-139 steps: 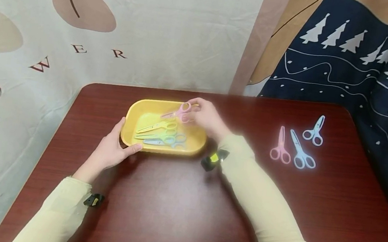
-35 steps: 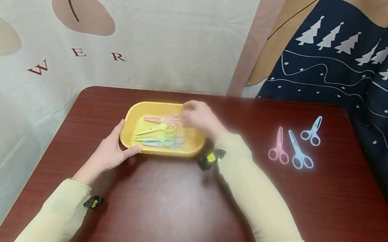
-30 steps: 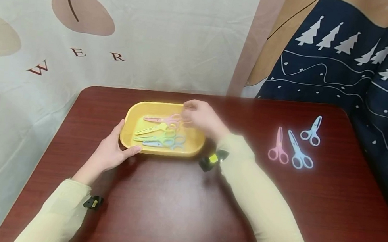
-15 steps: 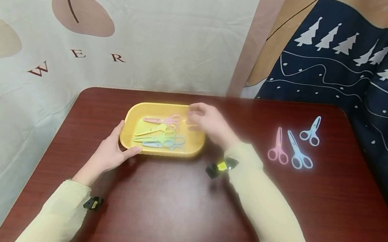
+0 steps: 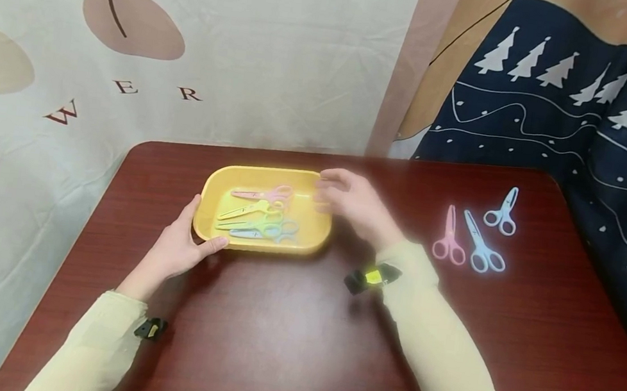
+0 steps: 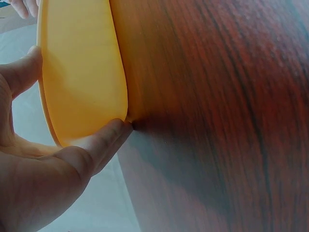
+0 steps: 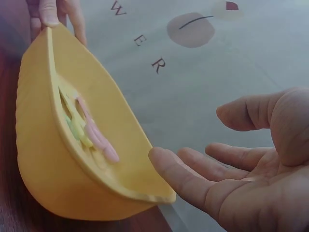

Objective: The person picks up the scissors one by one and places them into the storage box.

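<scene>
My left hand (image 5: 177, 241) grips the left end of a yellow plastic tray (image 5: 310, 247), its thumb at the front rim. In the left wrist view, fingers lie along the outside wall of the tray (image 6: 82, 72). Inside the tray, pink scissors (image 5: 249, 195) lie at the back, then yellow scissors (image 5: 244, 211), green scissors (image 5: 237, 224) and blue scissors (image 5: 244, 233), the handles of the last two overlapping. My right hand (image 5: 359, 202) is beside the tray's right rim, fingers spread and holding nothing. The right wrist view shows its fingertips (image 7: 159, 157) close to the rim.
On the right of the dark red-brown table (image 5: 273, 346) lie pink scissors (image 5: 449, 237), large blue scissors (image 5: 479, 243) and smaller blue scissors (image 5: 503, 211). A pale printed cloth (image 5: 283, 56) and a navy tree-patterned cloth (image 5: 531, 123) hang behind.
The pink scissors that my right hand held over the tray now lie in it, released. The right hand has drawn back to the right. My left hand stays on the tray.
</scene>
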`<state>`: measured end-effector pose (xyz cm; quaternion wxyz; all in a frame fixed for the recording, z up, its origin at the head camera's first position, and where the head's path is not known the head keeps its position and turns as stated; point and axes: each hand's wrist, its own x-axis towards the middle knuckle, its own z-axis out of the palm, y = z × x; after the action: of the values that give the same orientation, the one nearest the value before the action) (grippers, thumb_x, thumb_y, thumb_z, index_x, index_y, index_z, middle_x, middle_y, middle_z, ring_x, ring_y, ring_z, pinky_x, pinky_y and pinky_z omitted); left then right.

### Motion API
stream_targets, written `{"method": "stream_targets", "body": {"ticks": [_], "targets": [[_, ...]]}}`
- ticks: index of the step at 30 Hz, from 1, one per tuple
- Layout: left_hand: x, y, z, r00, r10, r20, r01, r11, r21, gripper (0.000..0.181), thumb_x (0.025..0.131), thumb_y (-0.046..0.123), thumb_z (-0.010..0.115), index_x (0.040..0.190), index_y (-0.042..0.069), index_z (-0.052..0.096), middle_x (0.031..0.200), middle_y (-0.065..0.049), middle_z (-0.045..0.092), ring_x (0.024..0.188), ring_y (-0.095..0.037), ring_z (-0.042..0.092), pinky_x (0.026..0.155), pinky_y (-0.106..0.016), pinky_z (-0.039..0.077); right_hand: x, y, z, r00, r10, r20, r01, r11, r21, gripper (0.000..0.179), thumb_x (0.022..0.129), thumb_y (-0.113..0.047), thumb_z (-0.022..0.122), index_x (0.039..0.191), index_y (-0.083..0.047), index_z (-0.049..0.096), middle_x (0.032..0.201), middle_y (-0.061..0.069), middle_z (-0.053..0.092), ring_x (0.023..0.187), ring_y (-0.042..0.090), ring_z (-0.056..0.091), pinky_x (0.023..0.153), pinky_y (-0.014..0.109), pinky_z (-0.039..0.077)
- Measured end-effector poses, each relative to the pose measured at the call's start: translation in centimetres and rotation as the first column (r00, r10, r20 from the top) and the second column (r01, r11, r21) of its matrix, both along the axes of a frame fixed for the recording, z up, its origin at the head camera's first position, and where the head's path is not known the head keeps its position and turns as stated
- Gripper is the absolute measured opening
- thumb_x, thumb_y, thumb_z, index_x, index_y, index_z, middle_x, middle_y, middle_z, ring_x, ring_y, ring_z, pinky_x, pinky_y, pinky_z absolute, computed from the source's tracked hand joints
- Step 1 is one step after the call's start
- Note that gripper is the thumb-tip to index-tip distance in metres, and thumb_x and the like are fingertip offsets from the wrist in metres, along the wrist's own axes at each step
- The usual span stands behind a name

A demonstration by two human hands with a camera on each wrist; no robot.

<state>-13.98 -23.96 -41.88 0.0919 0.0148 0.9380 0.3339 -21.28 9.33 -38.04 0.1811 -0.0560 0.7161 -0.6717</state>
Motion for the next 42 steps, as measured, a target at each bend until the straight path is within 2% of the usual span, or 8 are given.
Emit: {"method": "stream_targets", "body": {"ticks": [7, 13, 20, 26, 35, 42], "targets": [[-0.1, 0.0, 0.0, 1.000, -0.002, -0.004, 0.002, 1.000, 0.003, 0.113, 0.093, 0.040, 0.077, 0.163, -0.006, 0.002, 0.166, -0.033, 0.017, 0.149, -0.051, 0.028, 0.117, -0.066, 0.028, 0.1, 1.2, -0.5, 1.000, -0.003, -0.020, 0.003, 1.000, -0.013, 0.049, 0.100, -0.005, 0.064, 0.147, 0.002, 0.051, 0.139, 0.028, 0.060, 0.121, 0.045, 0.064, 0.096, 0.044, 0.058], [-0.2, 0.0, 0.0, 1.000, -0.004, -0.005, 0.004, 1.000, 0.001, 0.113, 0.092, 0.039, 0.078, 0.163, -0.006, 0.001, 0.166, -0.032, 0.017, 0.149, -0.051, 0.028, 0.117, -0.065, 0.028, 0.2, 2.3, -0.7, 1.000, -0.010, -0.028, 0.009, 1.000, -0.027, 0.051, 0.098, -0.005, 0.068, 0.146, -0.002, 0.053, 0.143, 0.024, 0.058, 0.121, 0.046, 0.064, 0.099, 0.052, 0.055], [-0.2, 0.0, 0.0, 1.000, -0.002, -0.003, 0.002, 1.000, 0.003, 0.113, 0.093, 0.038, 0.077, 0.163, -0.005, 0.001, 0.166, -0.033, 0.017, 0.149, -0.052, 0.028, 0.117, -0.065, 0.028, 0.2, 3.2, -1.1, 0.999, -0.033, 0.002, 0.033, 0.996, -0.083, 0.052, 0.099, 0.001, 0.063, 0.148, 0.003, 0.048, 0.144, 0.027, 0.056, 0.121, 0.045, 0.065, 0.103, 0.059, 0.050], [-0.2, 0.1, 0.0, 1.000, -0.003, 0.001, 0.003, 1.000, 0.006, 0.113, 0.093, 0.038, 0.077, 0.163, -0.005, 0.000, 0.166, -0.033, 0.017, 0.149, -0.051, 0.029, 0.117, -0.065, 0.028, 0.5, 4.0, -1.2, 0.999, -0.043, -0.019, 0.043, 0.999, -0.019, 0.052, 0.100, -0.003, 0.065, 0.149, 0.001, 0.049, 0.144, 0.023, 0.057, 0.119, 0.038, 0.067, 0.102, 0.056, 0.052], [-0.3, 0.0, -0.1, 1.000, -0.007, -0.004, 0.007, 1.000, 0.001, 0.113, 0.093, 0.039, 0.077, 0.163, -0.005, 0.000, 0.165, -0.034, 0.019, 0.148, -0.052, 0.030, 0.117, -0.065, 0.029, 0.8, 5.4, -1.4, 0.997, -0.058, -0.045, 0.058, 0.998, -0.003, 0.053, 0.100, -0.007, 0.067, 0.149, 0.000, 0.049, 0.144, 0.022, 0.058, 0.126, 0.046, 0.060, 0.103, 0.057, 0.050], [-0.3, 0.1, -0.1, 1.000, -0.006, -0.001, 0.006, 1.000, 0.004, 0.114, 0.093, 0.039, 0.077, 0.163, -0.006, 0.000, 0.165, -0.035, 0.019, 0.148, -0.052, 0.031, 0.117, -0.065, 0.029, 1.1, 6.6, -1.1, 0.996, -0.067, -0.057, 0.070, 0.996, 0.048, 0.053, 0.100, -0.013, 0.069, 0.149, -0.004, 0.050, 0.144, 0.020, 0.059, 0.123, 0.041, 0.064, 0.102, 0.054, 0.052]]}}
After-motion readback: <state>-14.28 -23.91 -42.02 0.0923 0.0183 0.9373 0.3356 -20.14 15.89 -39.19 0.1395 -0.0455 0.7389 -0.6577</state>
